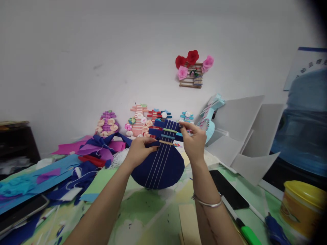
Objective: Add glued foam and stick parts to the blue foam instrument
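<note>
A dark blue craft lute (158, 166) with pale strings and colored strips across its neck is held upright over the table in the head view. My left hand (141, 149) pinches a blue peg on the left side of the neck. At the upper right of the neck, my right hand (192, 137) grips a blue peg between thumb and fingers. The round body hangs below both hands, its lower edge close to the tablecloth.
Colored paper and fabric (94, 149) lie at left, near a phone (24, 211). Decorated lutes (108, 124) stand along the wall. At right are white boards (237, 126), a black slab (227, 189), a yellow-lidded tub (302, 207) and a green-handled tool (250, 234).
</note>
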A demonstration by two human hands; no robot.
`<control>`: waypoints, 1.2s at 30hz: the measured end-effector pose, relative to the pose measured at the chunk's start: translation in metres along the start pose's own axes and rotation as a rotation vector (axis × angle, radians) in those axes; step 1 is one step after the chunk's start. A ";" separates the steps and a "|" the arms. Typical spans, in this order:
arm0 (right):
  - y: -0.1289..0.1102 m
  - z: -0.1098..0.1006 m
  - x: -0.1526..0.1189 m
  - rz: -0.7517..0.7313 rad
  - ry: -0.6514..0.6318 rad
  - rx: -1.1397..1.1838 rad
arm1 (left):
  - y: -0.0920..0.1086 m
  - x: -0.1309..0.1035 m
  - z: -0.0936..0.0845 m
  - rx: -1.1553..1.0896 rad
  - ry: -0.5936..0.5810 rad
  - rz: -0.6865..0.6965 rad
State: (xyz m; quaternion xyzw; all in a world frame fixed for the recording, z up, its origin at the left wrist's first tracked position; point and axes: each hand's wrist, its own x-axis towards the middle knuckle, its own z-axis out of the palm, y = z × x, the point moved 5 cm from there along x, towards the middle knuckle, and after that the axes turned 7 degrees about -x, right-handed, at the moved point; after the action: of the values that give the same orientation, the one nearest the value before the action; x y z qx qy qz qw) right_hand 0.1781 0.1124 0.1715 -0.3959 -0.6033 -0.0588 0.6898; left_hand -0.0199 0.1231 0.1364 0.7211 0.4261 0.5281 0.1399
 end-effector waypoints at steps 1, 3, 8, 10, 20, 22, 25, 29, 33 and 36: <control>0.001 0.000 0.000 0.001 0.002 -0.013 | -0.003 0.001 0.000 -0.007 -0.026 0.004; 0.004 0.000 0.001 0.036 0.004 -0.029 | -0.009 0.002 -0.003 0.000 -0.058 0.003; 0.020 0.006 0.000 0.188 -0.044 -0.053 | -0.020 0.004 -0.011 0.075 -0.040 -0.011; 0.025 0.011 -0.001 0.225 -0.115 -0.089 | -0.023 0.004 -0.014 0.101 -0.028 -0.011; 0.042 0.060 -0.030 0.314 -0.644 0.067 | -0.041 0.007 -0.017 0.154 0.044 -0.041; 0.041 0.067 -0.033 0.338 -0.590 0.167 | -0.041 0.007 -0.017 0.131 0.040 -0.037; 0.042 0.071 -0.035 0.358 -0.474 0.204 | -0.039 0.007 -0.016 0.107 0.018 -0.014; 0.045 0.067 -0.031 0.337 -0.412 0.168 | -0.040 0.007 -0.017 0.103 0.018 -0.010; 0.041 0.047 -0.018 0.302 -0.230 0.300 | -0.045 0.007 -0.022 0.138 0.062 -0.036; 0.028 0.023 -0.007 0.296 -0.064 0.549 | -0.048 0.007 -0.023 0.139 0.050 -0.060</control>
State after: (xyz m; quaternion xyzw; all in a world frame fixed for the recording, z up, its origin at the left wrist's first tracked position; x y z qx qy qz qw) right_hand 0.1740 0.1427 0.1516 -0.2800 -0.5540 0.2199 0.7526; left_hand -0.0621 0.1515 0.1186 0.7023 0.4868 0.5107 0.0945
